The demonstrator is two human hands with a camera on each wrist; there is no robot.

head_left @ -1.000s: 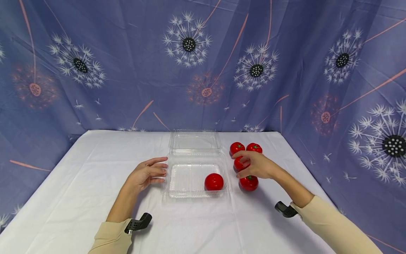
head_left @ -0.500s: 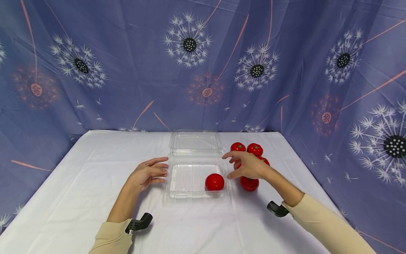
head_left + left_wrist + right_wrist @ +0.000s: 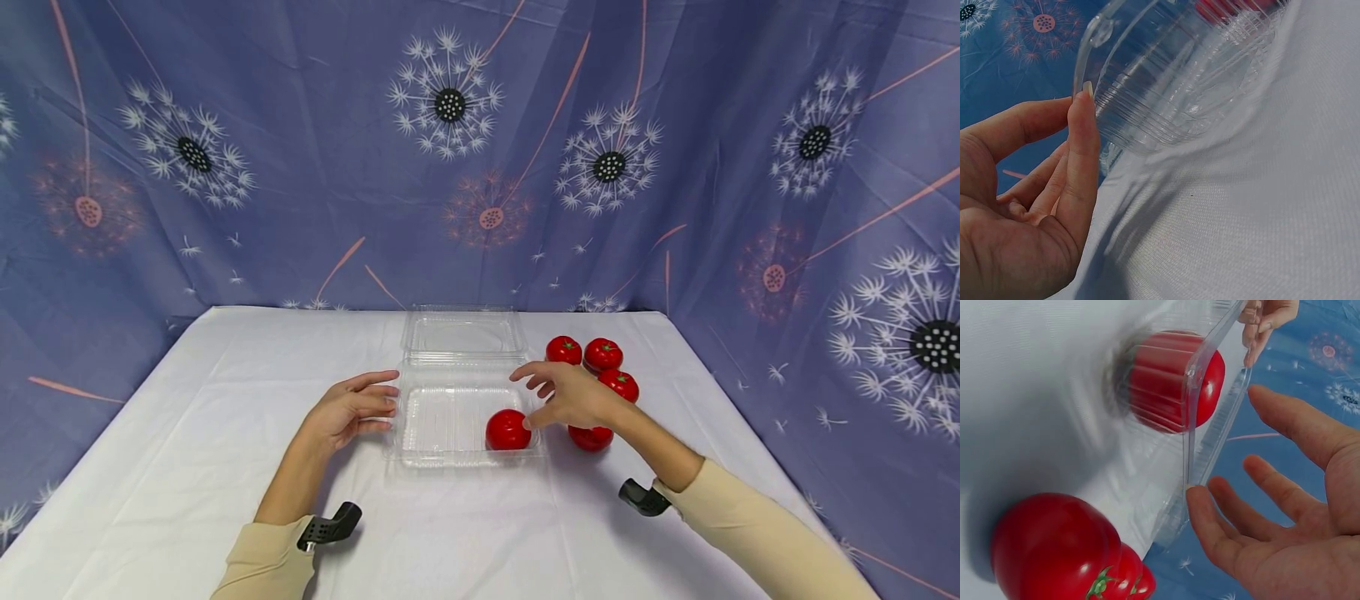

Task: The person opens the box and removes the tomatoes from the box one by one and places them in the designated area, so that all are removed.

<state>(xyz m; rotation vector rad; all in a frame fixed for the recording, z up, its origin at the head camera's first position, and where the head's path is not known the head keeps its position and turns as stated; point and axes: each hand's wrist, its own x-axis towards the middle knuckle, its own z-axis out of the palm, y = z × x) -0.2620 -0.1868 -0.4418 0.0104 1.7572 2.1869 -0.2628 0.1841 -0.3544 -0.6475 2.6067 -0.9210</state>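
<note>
A clear plastic clamshell tray (image 3: 405, 433) lies open on the white table, its lid (image 3: 461, 333) folded back. One red tomato (image 3: 507, 430) sits in the tray's right front corner, also in the right wrist view (image 3: 1172, 381). My left hand (image 3: 378, 404) rests open with its fingertips (image 3: 1082, 119) against the tray's left rim (image 3: 1147, 75). My right hand (image 3: 547, 400) hovers open and empty, fingers spread, at the tray's right rim (image 3: 1197, 425). Several tomatoes (image 3: 619, 385) lie just right of it; the nearest one (image 3: 592, 437) is partly hidden under the wrist.
Two more tomatoes (image 3: 563, 350) (image 3: 603, 354) stand at the back of the cluster, right of the lid. A white cloth (image 3: 187, 433) covers the table. A blue dandelion-print curtain (image 3: 300, 167) hangs close behind and on both sides.
My right hand has slid left, off the tomato cluster, to the tray's right rim, holding nothing; a tomato it covered now shows. The left hand has not moved.
</note>
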